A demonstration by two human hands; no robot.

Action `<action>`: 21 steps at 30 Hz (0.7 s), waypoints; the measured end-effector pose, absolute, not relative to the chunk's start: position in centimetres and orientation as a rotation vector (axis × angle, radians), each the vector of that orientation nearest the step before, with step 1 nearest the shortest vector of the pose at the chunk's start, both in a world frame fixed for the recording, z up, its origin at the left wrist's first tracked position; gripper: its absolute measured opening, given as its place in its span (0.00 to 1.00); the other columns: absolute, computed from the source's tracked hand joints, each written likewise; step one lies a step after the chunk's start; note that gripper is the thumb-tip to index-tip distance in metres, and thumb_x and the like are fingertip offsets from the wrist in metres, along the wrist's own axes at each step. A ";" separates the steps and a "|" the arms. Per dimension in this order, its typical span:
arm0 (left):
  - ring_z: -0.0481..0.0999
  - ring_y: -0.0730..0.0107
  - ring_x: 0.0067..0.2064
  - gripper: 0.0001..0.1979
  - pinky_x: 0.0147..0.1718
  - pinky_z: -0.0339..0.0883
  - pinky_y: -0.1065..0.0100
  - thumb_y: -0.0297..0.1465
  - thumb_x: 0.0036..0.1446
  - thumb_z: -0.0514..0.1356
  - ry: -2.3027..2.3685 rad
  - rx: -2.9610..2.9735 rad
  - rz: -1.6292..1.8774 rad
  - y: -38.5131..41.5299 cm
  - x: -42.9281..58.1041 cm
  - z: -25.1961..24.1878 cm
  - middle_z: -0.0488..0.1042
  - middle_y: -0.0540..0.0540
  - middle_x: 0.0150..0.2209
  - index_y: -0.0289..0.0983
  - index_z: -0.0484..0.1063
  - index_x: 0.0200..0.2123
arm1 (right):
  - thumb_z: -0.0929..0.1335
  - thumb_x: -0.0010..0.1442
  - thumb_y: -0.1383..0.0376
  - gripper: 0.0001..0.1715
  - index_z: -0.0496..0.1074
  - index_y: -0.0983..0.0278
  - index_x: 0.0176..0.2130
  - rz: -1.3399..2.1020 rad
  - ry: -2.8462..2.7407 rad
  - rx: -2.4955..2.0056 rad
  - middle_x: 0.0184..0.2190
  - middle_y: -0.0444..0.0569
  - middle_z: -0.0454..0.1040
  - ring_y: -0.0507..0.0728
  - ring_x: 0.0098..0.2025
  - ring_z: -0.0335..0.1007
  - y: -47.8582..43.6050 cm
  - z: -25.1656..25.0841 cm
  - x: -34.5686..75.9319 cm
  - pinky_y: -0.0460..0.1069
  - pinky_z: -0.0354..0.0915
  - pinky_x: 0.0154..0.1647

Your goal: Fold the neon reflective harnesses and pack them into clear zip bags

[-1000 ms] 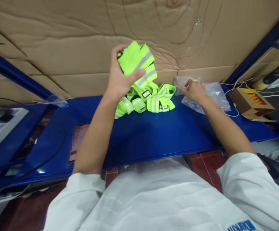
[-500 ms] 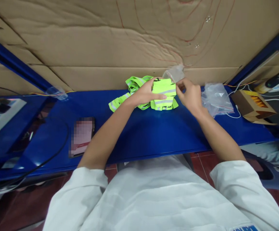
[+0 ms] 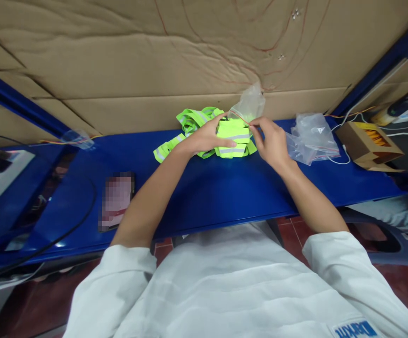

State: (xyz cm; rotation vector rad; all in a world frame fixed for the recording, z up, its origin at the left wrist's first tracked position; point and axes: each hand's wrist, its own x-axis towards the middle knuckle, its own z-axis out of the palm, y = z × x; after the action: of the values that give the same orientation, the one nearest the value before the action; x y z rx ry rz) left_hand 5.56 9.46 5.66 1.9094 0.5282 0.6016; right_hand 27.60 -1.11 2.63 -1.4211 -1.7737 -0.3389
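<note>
My left hand is wrapped round a folded bundle of neon-yellow reflective straps with silver-grey stripes. Its thumb lies across the front of the bundle. A clear zip bag with a red line along its mouth covers the bundle's far top edge. My right hand pinches the right corner of that mouth between thumb and fingers. More of the yellow strap lies loose on the blue table, behind and left of my left hand.
More clear zip bags lie right of my right hand, by an open cardboard box with orange contents. A phone-like device rests near my left forearm. Cardboard walls the back of the blue table.
The zip bag's mouth has come over the far edge of the bundle, and more of the bag shows. My right hand now pinches its edge. The view has shifted slightly.
</note>
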 end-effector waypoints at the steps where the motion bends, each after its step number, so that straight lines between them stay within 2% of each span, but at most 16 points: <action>1: 0.74 0.44 0.66 0.50 0.68 0.68 0.48 0.38 0.43 0.79 0.520 1.883 0.610 9.3 5.5 5.7 0.74 0.35 0.64 0.35 0.65 0.68 | 0.57 0.79 0.51 0.24 0.74 0.62 0.48 -0.359 -1.786 -1.417 0.44 0.55 0.81 0.62 0.46 0.78 -1.1 2.6 27.6 0.55 0.69 0.48; 4: 0.77 0.44 0.63 0.47 0.65 0.70 0.47 0.38 0.41 0.80 0.560 1.842 0.674 9.6 5.6 5.5 0.77 0.35 0.60 0.35 0.69 0.63 | 0.57 0.79 0.52 0.24 0.74 0.62 0.48 -0.422 -1.798 -1.424 0.45 0.55 0.81 0.63 0.47 0.77 -1.2 2.3 27.5 0.56 0.67 0.49; 10: 0.76 0.45 0.62 0.50 0.63 0.72 0.45 0.44 0.39 0.80 0.538 1.785 0.920 11.3 6.5 3.7 0.76 0.37 0.59 0.38 0.65 0.62 | 0.57 0.80 0.53 0.24 0.74 0.63 0.48 -0.464 -1.819 -1.444 0.44 0.57 0.80 0.64 0.47 0.76 -1.1 1.8 27.0 0.58 0.67 0.49; 15: 0.75 0.43 0.63 0.48 0.63 0.72 0.44 0.48 0.40 0.80 0.503 1.718 1.017 11.4 7.4 3.0 0.74 0.36 0.60 0.40 0.64 0.60 | 0.59 0.79 0.51 0.22 0.71 0.62 0.47 -0.331 -1.782 -1.301 0.43 0.55 0.78 0.61 0.46 0.75 -0.9 1.8 26.7 0.57 0.71 0.49; 21: 0.75 0.43 0.65 0.45 0.65 0.70 0.42 0.46 0.41 0.81 0.395 1.576 1.001 10.8 6.8 4.0 0.76 0.38 0.60 0.40 0.67 0.59 | 0.66 0.73 0.44 0.24 0.69 0.61 0.43 -0.065 -1.483 -1.180 0.39 0.50 0.76 0.56 0.38 0.76 -0.3 1.1 26.2 0.53 0.75 0.42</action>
State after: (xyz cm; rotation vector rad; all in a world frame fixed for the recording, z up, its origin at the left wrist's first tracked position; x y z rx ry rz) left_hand 6.80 10.84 4.03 1.5759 0.3952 1.0013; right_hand 26.24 -0.31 1.12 -1.1803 -1.4825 -0.0645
